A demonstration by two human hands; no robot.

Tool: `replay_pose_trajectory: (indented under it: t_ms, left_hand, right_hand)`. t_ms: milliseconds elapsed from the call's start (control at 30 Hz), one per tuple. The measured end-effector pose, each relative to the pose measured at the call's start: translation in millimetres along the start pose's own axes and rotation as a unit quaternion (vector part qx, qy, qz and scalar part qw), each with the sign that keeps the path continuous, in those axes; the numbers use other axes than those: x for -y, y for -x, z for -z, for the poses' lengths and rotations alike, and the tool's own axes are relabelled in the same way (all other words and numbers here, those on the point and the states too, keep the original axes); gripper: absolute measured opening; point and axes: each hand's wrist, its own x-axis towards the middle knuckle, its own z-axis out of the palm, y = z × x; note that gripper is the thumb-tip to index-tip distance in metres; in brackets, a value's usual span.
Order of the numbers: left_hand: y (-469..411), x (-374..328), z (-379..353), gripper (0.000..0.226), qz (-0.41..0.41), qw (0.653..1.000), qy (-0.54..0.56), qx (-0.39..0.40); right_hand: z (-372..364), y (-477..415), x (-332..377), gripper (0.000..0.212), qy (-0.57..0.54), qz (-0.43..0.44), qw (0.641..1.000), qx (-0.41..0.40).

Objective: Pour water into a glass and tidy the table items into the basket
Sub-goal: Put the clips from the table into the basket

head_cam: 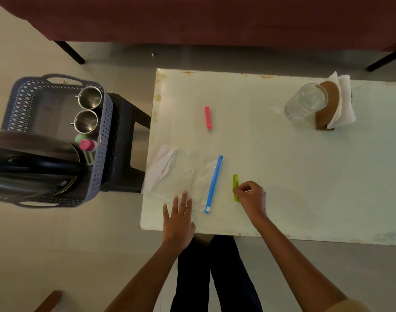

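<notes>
Glass (306,101): clear, upright, far right of table (282,176), touching a brown napkin holder; water level unclear. Basket (19,102): grey perforated plastic, on dark stool left of table. Inside it: steel kettle (32,163) with black handle at near end, two steel cups (90,97) side by side at far right, pink-capped item (87,145) between them and kettle. On table: pink clip (208,117) far centre, blue clip (213,183) on clear bag (192,176) near front edge, green clip (236,188) just right of it, pinched by fingers.

Table (305,176): glass (306,101), clips (208,117), bag (192,179), napkins (341,102).
</notes>
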Motion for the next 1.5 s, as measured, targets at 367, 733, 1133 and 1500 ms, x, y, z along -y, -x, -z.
replay_pose_trajectory:
  t_ms: [367,733,1133,1500]
  left_hand:
    - [-24,-54,93,0.028,0.088,0.695,0.712,0.034]
    - [-35,-18,107,0.011,0.149,0.617,0.769,-0.072]
    - [-35,25,117,0.031,0.123,0.487,0.862,-0.075]
    - [64,-16,203,0.017,0.043,0.484,0.872,-0.060]
  right_hand:
    - [-16,24,47,0.008,-0.111,0.032,0.983,0.143]
    - [-36,-33,95,0.016,0.027,0.103,0.994,0.020]
    - [-84,-92,138,0.036,0.388,0.211,0.896,0.039]
    - [35,98,181,0.012,-0.225,0.149,0.956,0.112]
